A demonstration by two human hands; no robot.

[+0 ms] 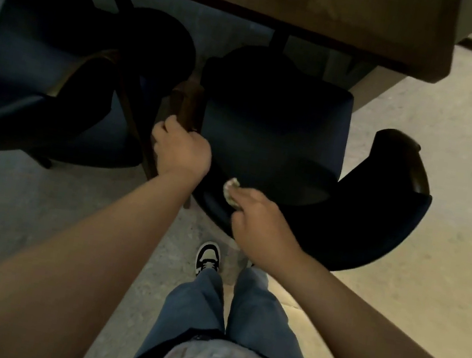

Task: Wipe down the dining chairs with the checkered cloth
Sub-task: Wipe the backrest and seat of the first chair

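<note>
Jeans (237,318) are nearest; right hand (260,229) grips the checkered cloth (230,190) on the dark chair (271,141), left hand (182,148) holds its wooden armrest (183,102).

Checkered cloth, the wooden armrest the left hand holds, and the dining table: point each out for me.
checkered cloth (231,190), head view, on the bunched end showing past the right hand.
wooden armrest (185,102), head view, on its top face above the left hand.
dining table (318,3), head view, on its bare top.
</note>
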